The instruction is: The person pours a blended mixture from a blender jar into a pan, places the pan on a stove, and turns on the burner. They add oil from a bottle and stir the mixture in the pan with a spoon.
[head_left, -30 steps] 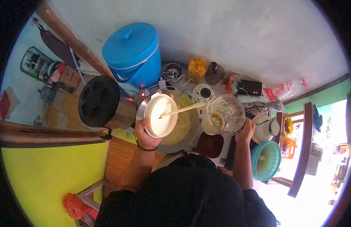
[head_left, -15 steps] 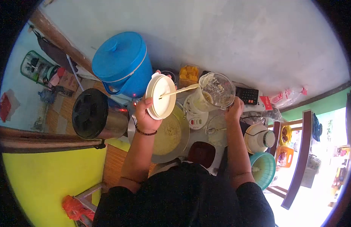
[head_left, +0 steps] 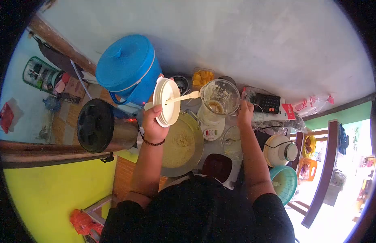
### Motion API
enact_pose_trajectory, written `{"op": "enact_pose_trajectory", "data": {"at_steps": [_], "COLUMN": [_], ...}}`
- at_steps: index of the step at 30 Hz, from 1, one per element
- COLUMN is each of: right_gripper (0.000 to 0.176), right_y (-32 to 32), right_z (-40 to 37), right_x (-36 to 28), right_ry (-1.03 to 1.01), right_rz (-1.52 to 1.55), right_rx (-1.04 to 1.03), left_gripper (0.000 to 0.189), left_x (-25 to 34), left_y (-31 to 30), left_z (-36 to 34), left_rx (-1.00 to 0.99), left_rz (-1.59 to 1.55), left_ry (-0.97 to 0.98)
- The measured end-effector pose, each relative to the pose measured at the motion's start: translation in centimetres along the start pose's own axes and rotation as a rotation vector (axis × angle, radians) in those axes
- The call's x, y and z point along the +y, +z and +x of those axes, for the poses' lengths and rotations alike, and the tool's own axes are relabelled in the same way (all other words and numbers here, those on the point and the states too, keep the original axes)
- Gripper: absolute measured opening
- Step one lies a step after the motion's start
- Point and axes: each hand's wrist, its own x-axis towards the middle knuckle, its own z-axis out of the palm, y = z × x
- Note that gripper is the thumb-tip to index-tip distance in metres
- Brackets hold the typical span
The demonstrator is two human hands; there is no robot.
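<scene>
In my left hand (head_left: 156,121) is a cream round plastic tub (head_left: 171,106), tilted on its side, its opening facing right. A cream spatula (head_left: 184,97) extends from the tub, its flat end close to the blender jar. My right hand (head_left: 245,114) is closed around the handle side of the clear blender jar (head_left: 226,90), whose inner wall is smeared with pale bits. The jar stands over the white blender base (head_left: 211,128), which has red buttons. Below my left hand lies a wide pan (head_left: 177,152) of pale yellowish mixture.
A blue lidded bucket (head_left: 125,67) and a steel pot with a black lid (head_left: 96,125) stand left. Behind the jar is a container of yellow pieces (head_left: 203,77). A calculator (head_left: 267,103), dark red dish (head_left: 217,167) and teal basket (head_left: 284,184) are at the right and front.
The blender jar has swung left and more upright over its base, my right hand moving with it. The tub has turned slightly, the spatula still beside it.
</scene>
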Motion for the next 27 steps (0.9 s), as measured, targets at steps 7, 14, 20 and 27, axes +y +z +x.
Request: {"op": "enact_pose_trajectory", "data": {"at_steps": [7,14,20,27], "right_gripper": [0.038,0.040,0.040,0.037], "right_y": [-0.8,-1.7,-0.9,-0.4], "right_z": [0.4,1.8,0.9,0.8], "right_x": [0.1,2.6,1.3,1.2], "right_ry": [-0.041,-0.103,-0.132,-0.178], "right_rz": [-0.129,-0.188,-0.183,-0.187], "right_rx": [-0.090,-0.089,-0.047,-0.014], "left_gripper": [0.076,0.078,0.075,0.088], "left_x": [0.8,0.7,-3.4,-7.3], "left_y": [-0.5,2.8,4.9,7.3], "left_z": [1.0,2.7,4.1,3.8], "left_rx": [0.051,-0.180,-0.364,-0.558], "left_rz": [-0.092,-0.109,0.825,1.833], "left_ry": [0.057,-0.089,0.095,0.370]}}
